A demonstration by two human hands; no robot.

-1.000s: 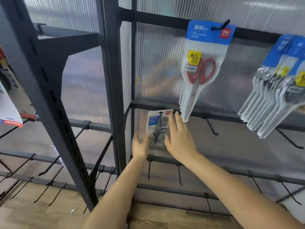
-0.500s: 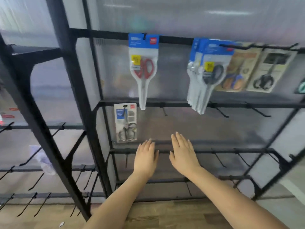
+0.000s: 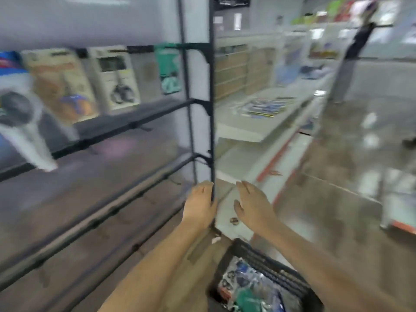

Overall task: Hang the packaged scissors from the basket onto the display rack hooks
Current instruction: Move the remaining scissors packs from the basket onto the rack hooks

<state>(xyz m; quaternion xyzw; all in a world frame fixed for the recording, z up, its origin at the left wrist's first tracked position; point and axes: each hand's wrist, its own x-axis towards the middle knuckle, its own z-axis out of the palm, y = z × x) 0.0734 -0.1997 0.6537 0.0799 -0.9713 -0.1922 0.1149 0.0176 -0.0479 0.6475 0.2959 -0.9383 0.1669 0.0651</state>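
Note:
The view is blurred. A black basket [image 3: 279, 274] sits on the floor at the bottom right with several packaged scissors [image 3: 245, 287] inside. The black display rack [image 3: 126, 122] fills the left half, and packaged scissors [image 3: 117, 79] hang along its top bar. My left hand [image 3: 200, 206] and my right hand [image 3: 252, 206] are stretched out side by side above the basket, near the rack's right post [image 3: 211, 109]. Both hands hold nothing, with their fingers relaxed.
White store shelving [image 3: 258, 118] with flat items runs off to the right of the rack. A glossy tiled aisle [image 3: 360, 165] stretches away at the right, and a person [image 3: 351, 64] stands far down it.
My hands let go of the small scissors pack, which stayed on its hook, and drew back empty. My view has swung right and down, bringing the basket and the aisle into sight.

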